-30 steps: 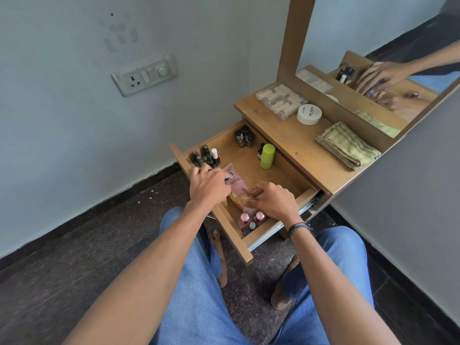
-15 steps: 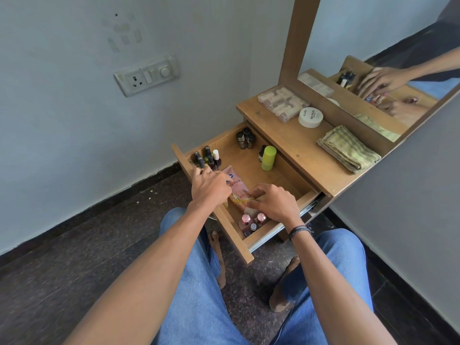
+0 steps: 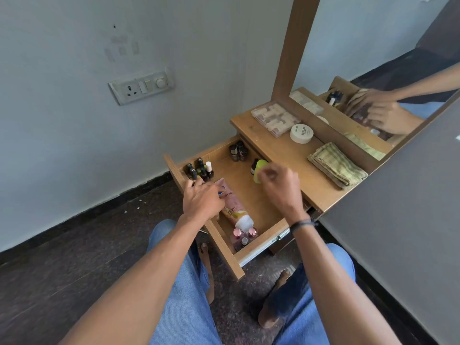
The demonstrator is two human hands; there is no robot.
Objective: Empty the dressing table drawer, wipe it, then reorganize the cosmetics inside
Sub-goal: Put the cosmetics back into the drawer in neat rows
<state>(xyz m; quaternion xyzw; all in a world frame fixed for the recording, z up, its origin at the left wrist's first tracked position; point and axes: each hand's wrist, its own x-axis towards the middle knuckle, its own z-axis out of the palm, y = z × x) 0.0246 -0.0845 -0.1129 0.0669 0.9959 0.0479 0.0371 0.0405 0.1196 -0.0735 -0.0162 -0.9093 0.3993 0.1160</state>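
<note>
The wooden drawer point(image 3: 225, 247) of the dressing table stands pulled out. A pink tube point(image 3: 234, 207) lies inside along its left wall. My left hand point(image 3: 202, 199) is curled over the tube's upper end, beside a cluster of nail polish bottles point(image 3: 201, 169). My right hand point(image 3: 280, 186) hovers blurred above the drawer's right side, fingers loosely curled and holding nothing I can see, just in front of a lime green bottle point(image 3: 260, 168). Small dark bottles point(image 3: 238, 150) stand in the back corner. Pink-capped bottles point(image 3: 242, 235) fill the near corner.
On the tabletop lie a folded green checked cloth point(image 3: 336, 164), a white round jar point(image 3: 301, 133) and a clear compartment box point(image 3: 275, 118). The mirror point(image 3: 373, 58) rises behind them. My knees in blue jeans sit below the drawer. A switch plate point(image 3: 142, 87) is on the wall.
My right hand has lifted off the tube's lower end and moved up and back toward the green bottle. The left hand has stayed on the tube.
</note>
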